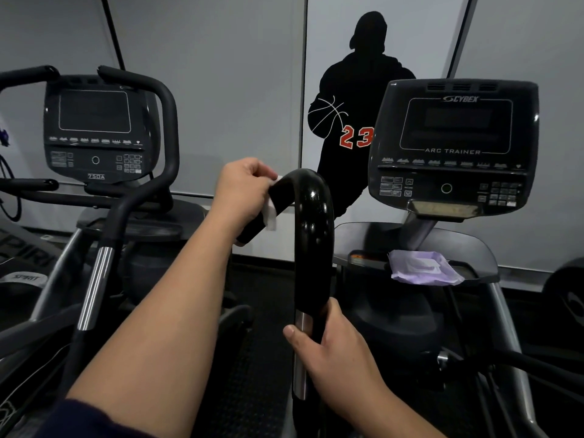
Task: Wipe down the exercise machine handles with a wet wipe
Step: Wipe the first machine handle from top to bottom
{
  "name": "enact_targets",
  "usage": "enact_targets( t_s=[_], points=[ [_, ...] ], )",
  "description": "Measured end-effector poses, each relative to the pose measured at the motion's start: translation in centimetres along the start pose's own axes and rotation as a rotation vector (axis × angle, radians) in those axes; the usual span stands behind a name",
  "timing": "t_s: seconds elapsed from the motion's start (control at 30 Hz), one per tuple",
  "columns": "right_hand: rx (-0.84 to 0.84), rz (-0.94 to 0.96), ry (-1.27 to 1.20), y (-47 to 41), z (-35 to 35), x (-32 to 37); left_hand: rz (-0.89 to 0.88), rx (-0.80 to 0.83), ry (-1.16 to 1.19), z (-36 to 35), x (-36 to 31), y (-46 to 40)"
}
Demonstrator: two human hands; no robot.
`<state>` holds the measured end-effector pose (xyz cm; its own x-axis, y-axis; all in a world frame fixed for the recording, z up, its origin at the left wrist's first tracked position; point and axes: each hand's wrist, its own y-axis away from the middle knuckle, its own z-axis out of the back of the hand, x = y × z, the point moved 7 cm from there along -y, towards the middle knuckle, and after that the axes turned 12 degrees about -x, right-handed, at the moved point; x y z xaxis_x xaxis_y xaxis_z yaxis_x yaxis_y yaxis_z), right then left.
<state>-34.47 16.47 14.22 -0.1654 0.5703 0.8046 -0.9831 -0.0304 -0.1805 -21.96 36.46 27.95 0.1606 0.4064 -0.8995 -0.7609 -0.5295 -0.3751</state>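
Low centre: right hand (335, 352) gripped handle (313, 235) stem, steadying. Mid-frame: left hand (245, 191) pinched wet wipe (271, 213) around curved handle end. Wiping underway; next probably called for sliding along the bend. Farther right: wipe pack (423, 267).

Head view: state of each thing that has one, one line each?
left hand: grips the wet wipe against the handle's hooked end
wet wipe: wrapped on the handle, under the fingers
handle: black, glossy, curved over at the top
right hand: grips the handle lower down, at its metal section
wipe pack: purple, lies on the machine's shelf
Cybex console: screen dark
750A console: screen dark
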Motion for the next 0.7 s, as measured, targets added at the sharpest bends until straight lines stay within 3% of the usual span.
enact_targets(
  t_s=[0.1,0.2,0.3,0.43,0.57,0.7],
  points=[
    [-0.004,-0.002,-0.002,0.0,0.1,0.0,0.052,-0.023,-0.091,0.6,0.7,-0.4],
    [-0.008,-0.008,0.003,-0.2,0.1,-0.1,-0.037,-0.003,-0.068,-0.9,-2.8,0.1],
    [-0.007,-0.008,-0.004,-0.1,0.1,-0.1,-0.121,0.057,0.012,-2.2,-6.1,1.1],
    [0.013,-0.007,-0.021,0.0,0.2,0.1,-0.067,0.08,0.119,-1.3,-5.6,1.8],
    [0.001,0.002,-0.017,-0.1,0.3,0.1,-0.053,0.03,0.068,-0.9,-6.2,2.4],
    [0.023,0.007,-0.028,0.1,0.5,0.1,-0.153,0.103,-0.012,-2.3,-9.2,4.6]
  ],
)
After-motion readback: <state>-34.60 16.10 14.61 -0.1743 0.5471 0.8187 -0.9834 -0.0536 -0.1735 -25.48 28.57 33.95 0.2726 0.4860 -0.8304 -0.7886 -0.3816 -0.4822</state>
